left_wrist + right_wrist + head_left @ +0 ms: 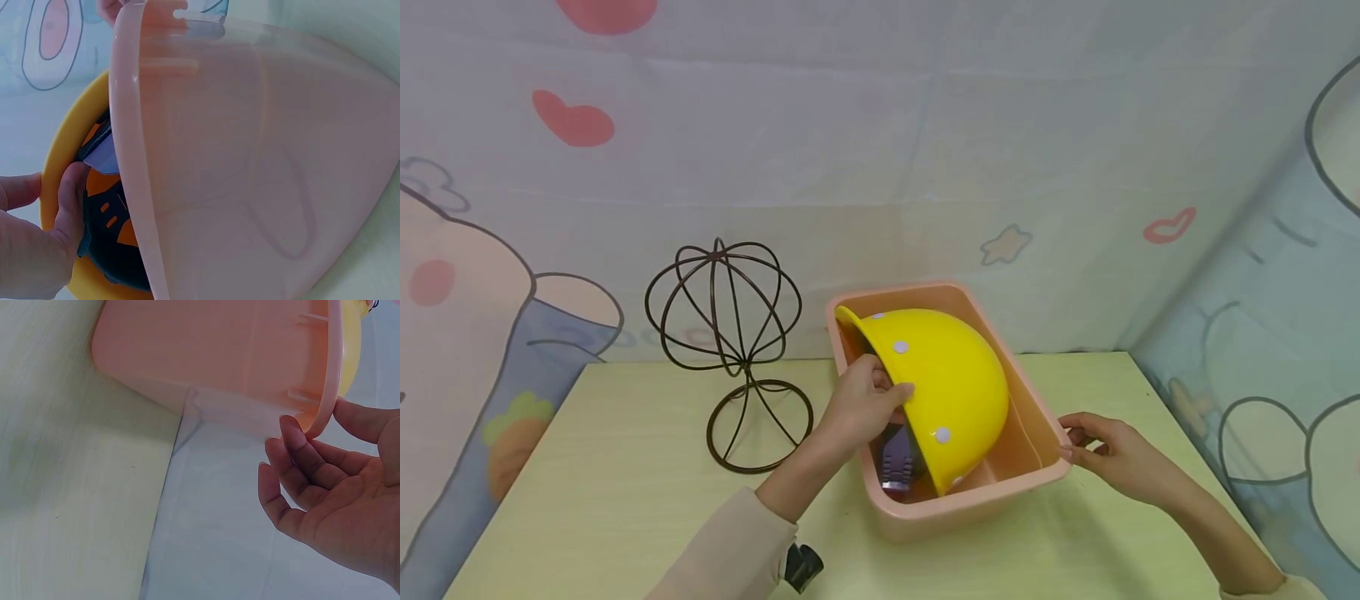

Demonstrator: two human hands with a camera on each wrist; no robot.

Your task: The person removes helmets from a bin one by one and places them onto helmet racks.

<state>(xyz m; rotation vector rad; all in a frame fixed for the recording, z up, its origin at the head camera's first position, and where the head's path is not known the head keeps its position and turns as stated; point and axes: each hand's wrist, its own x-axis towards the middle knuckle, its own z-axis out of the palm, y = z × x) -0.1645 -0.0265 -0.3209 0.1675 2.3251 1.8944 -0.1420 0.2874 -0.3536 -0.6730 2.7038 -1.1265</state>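
A yellow helmet [958,383] with pale dots lies tilted on its side within a pink plastic bin [880,512]. My left hand [861,404] pinches the helmet's rim, thumb outside and fingers inside the shell. In the left wrist view, dark inner straps [112,212] and orange lining show inside the helmet. At the bin's right corner, my right hand [1112,458] pinches the rim between thumb and fingers. The right wrist view shows the thumb and index finger at that rim, the other fingers loosely curled below it.
A dark wire stand [745,362] with a round cage top is left of the bin on the pale wooden table [647,500]. Behind the table hangs a printed cloth [850,150]. A small black object [802,568] shows by the left sleeve.
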